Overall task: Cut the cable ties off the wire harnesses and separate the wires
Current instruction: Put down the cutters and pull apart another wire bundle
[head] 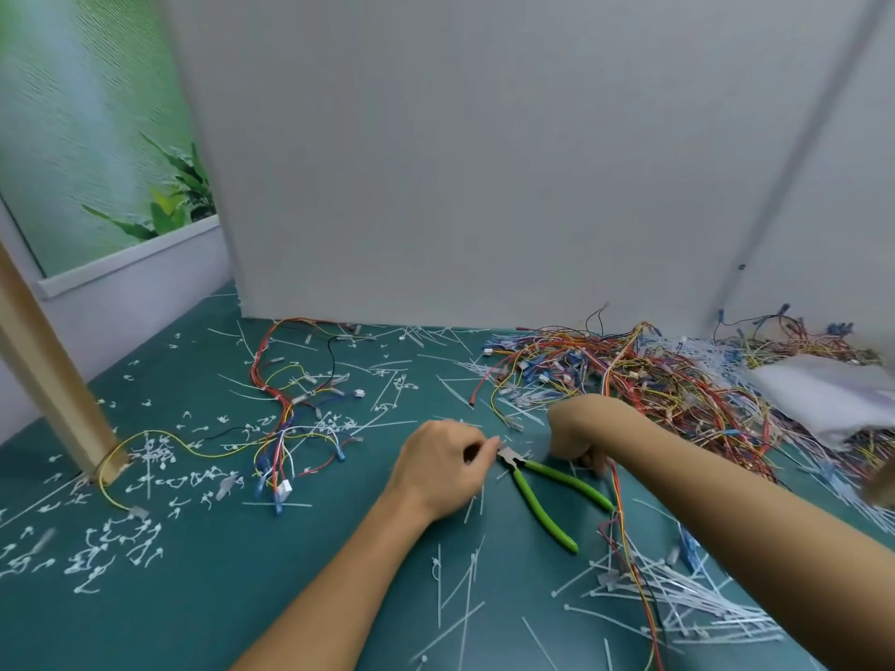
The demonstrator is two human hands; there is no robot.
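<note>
Teal bench (242,598): left hand (445,464) and right hand (578,440) curled, contents unclear; limp, light wires (644,375) probably suit pinching near cable ties (678,598).

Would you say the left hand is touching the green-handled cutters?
Cannot tell: the head view puts the left hand right by the green-handled cutters, but blur hides contact.

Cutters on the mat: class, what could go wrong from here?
1. The fingers of the left hand sit right at the tips of the cutters; a slip could nick them.
2. The wires by the right hand cross a green handle, so pulling them may drag the tool.
</note>
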